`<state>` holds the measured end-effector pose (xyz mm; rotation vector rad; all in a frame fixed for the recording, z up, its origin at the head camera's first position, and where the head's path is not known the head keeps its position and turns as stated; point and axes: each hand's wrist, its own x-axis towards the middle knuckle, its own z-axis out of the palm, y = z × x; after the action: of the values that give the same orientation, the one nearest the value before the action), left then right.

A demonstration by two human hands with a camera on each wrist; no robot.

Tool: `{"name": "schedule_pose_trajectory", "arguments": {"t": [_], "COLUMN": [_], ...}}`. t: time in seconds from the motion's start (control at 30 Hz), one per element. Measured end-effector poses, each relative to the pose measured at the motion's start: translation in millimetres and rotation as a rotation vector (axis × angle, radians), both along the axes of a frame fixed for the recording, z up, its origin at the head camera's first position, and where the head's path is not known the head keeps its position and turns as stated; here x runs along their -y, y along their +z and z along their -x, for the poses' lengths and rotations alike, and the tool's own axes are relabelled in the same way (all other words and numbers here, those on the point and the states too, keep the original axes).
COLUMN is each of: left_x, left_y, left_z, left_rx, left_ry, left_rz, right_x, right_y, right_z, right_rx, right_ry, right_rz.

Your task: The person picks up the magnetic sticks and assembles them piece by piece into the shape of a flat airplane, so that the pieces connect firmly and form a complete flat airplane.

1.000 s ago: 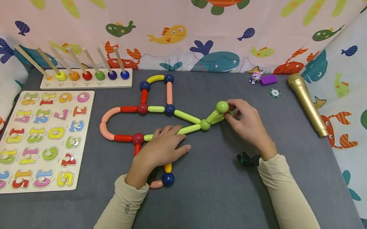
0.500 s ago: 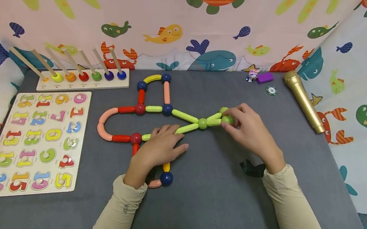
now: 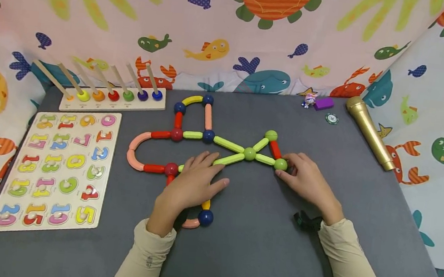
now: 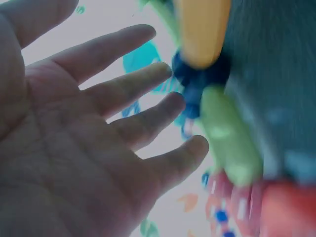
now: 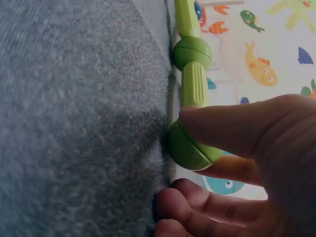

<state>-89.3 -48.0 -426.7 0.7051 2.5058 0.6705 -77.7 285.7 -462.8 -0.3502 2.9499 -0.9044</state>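
Two hands at a rod-and-ball figure, centre of frame.
Right hand [image 3: 307,180] pinches the green ball [image 3: 280,164], fingers clamped; left hand [image 3: 194,183] rests flat, fingers apart, on a green rod [image 3: 229,159].

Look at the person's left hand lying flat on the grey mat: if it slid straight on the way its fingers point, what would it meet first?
Probably the light green rod just ahead of the left hand; its fingertips point up and right toward that rod and the green ball joining it. Depth is hard to judge.
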Motion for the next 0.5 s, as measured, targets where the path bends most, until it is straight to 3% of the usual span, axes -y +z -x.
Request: {"name": "schedule_pose_trajectory", "arguments": {"t": [0.13, 0.23, 0.37, 0.5], "left_x": [34.9, 70.5, 102.2, 100.6], "left_y": [13.9, 14.0, -3.9, -26.6], "left_z": [-12.6, -34.0, -70.0, -90.0], "left_rx": [-0.068, -0.051, 0.062, 0.128], "left_ry": [0.099, 0.226, 0.411, 0.51], "left_rz": [-0.139, -0.217, -0.208, -0.238], "right_x": [-8.5, -12.1, -11.9, -8.8], "right_y": [-2.8, -7.8, -15.5, -19.5], "right_z": [2.0, -7.5, -23.6, -29.3], "right_rx": [-0.023, -0.043, -0.064, -0.105], "right_ry": [-0.04, -0.074, -0.127, -0.149], "right_rz": [-0.006, -0.006, 0.001, 0.015]}}
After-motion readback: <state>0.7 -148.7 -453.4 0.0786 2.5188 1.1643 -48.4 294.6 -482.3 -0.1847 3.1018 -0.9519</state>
